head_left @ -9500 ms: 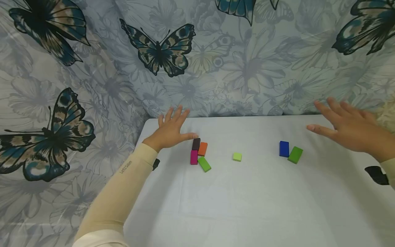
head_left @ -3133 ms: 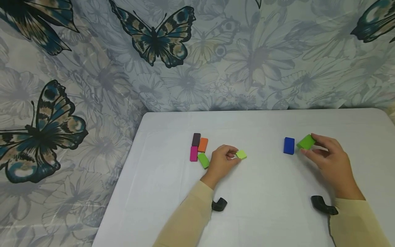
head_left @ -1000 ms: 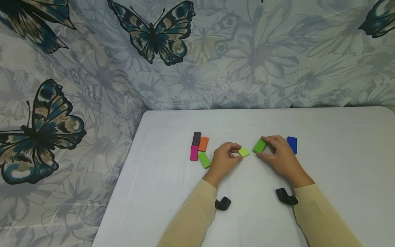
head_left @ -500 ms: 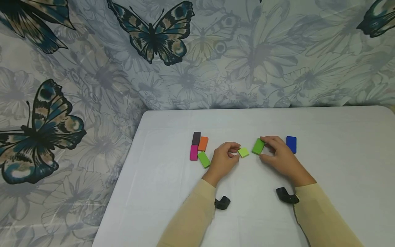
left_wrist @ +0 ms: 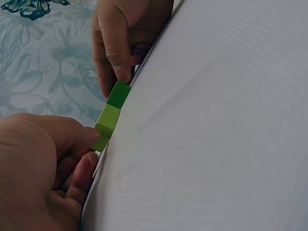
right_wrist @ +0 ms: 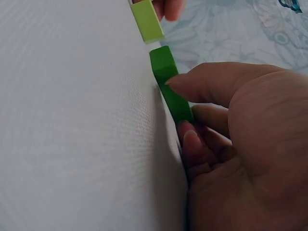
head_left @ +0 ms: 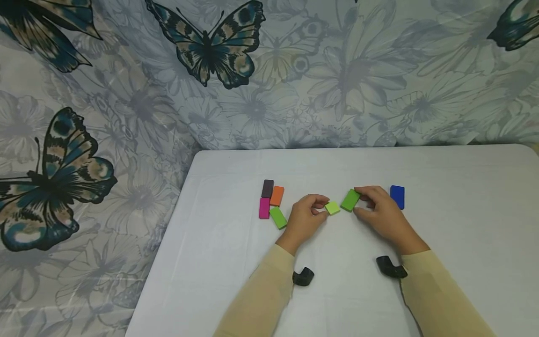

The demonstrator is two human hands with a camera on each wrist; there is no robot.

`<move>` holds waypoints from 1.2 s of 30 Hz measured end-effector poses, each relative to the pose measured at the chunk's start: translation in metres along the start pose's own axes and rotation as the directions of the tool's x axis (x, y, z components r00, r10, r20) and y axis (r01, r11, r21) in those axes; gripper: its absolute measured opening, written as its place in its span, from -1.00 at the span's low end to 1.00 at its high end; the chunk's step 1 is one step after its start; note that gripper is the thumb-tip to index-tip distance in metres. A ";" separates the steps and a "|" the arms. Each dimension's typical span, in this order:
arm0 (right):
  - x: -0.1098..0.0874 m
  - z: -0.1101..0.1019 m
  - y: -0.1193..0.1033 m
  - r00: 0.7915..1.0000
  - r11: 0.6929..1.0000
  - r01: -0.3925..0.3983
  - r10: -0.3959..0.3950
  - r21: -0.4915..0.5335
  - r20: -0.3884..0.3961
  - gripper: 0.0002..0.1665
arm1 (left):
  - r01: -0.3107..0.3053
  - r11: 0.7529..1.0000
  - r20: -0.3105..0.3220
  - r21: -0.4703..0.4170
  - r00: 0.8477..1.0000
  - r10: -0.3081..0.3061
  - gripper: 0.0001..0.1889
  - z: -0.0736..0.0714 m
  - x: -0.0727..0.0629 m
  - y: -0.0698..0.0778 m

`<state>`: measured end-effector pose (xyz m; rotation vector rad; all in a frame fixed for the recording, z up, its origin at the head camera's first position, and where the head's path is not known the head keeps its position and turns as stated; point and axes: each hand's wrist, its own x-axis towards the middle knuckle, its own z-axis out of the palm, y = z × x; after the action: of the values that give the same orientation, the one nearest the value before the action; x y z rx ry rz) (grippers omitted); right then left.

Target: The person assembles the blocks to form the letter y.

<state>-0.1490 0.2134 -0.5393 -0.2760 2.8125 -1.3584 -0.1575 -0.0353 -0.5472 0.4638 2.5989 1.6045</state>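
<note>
Near the middle of the white table, my left hand (head_left: 305,220) pinches the small light green block (head_left: 332,208) at its left end; the left wrist view shows fingertips against this light green block (left_wrist: 107,122). Opposite it, my right hand (head_left: 385,215) holds a longer, darker green block (head_left: 350,200), tilted in the head view. The right wrist view has the thumb on the side of the green block (right_wrist: 171,86) and other fingers at its near end. A narrow gap separates the two blocks in the head view.
Left of my left hand lie a dark purple block (head_left: 267,188), a magenta block (head_left: 264,208), an orange block (head_left: 276,196) and another green block (head_left: 278,218), close together. A blue block (head_left: 397,197) lies just beyond my right hand. Butterfly-patterned cloth (head_left: 337,93) borders the table (head_left: 463,196).
Both hands came in from their raised, spread positions and took hold of blocks. My right hand carried the green block leftward past the blue one, lately edging nearer the light green block.
</note>
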 end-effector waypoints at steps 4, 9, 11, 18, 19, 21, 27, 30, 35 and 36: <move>0.000 0.002 -0.001 1.000 1.000 -0.010 0.010 -0.010 -0.015 -0.34 | 0.006 1.000 0.005 0.004 1.000 -0.006 -0.67 0.000 0.000 -0.001; 0.000 0.004 -0.001 0.999 0.999 -0.027 0.027 -0.018 -0.023 -0.36 | 0.012 1.000 0.012 0.006 1.000 -0.012 -0.67 0.000 0.000 0.000; 0.000 0.005 -0.002 0.999 0.999 -0.031 0.031 -0.018 -0.024 -0.36 | 0.012 1.000 0.012 0.004 1.000 -0.012 -0.67 0.000 0.000 0.000; -0.001 0.004 -0.005 0.999 1.000 -0.024 0.024 0.001 -0.026 -0.37 | 0.011 1.000 0.016 0.008 1.000 -0.011 -0.65 0.001 0.001 -0.002; -0.001 0.004 -0.005 0.999 1.000 -0.023 0.023 0.001 -0.026 -0.37 | 0.011 1.000 0.017 0.008 1.000 -0.011 -0.65 0.001 0.001 -0.002; -0.001 0.004 -0.005 0.999 1.000 -0.019 0.019 -0.005 -0.029 -0.37 | 0.008 1.000 0.019 0.007 1.000 -0.009 -0.65 0.002 0.001 -0.002; -0.001 0.004 -0.003 0.999 1.000 0.019 -0.019 0.000 -0.043 -0.39 | 0.010 1.000 0.028 0.017 1.000 -0.010 -0.65 0.002 0.001 -0.002; -0.001 0.004 -0.002 0.998 0.999 0.037 -0.036 0.008 -0.046 -0.39 | 0.015 0.999 0.033 0.037 0.999 -0.017 -0.65 0.002 0.001 -0.001; -0.001 0.003 -0.002 0.998 0.999 0.037 -0.037 0.006 -0.045 -0.39 | 0.017 0.998 0.037 0.053 0.999 -0.019 -0.66 0.001 0.000 0.000; -0.001 0.003 -0.002 0.998 0.999 0.036 -0.036 0.007 -0.044 -0.39 | 0.017 0.998 0.037 0.052 0.999 -0.019 -0.66 0.001 0.000 0.001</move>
<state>-0.1478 0.2097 -0.5397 -0.3020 2.8510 -1.3987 -0.1571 -0.0339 -0.5472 0.4676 2.6152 1.5113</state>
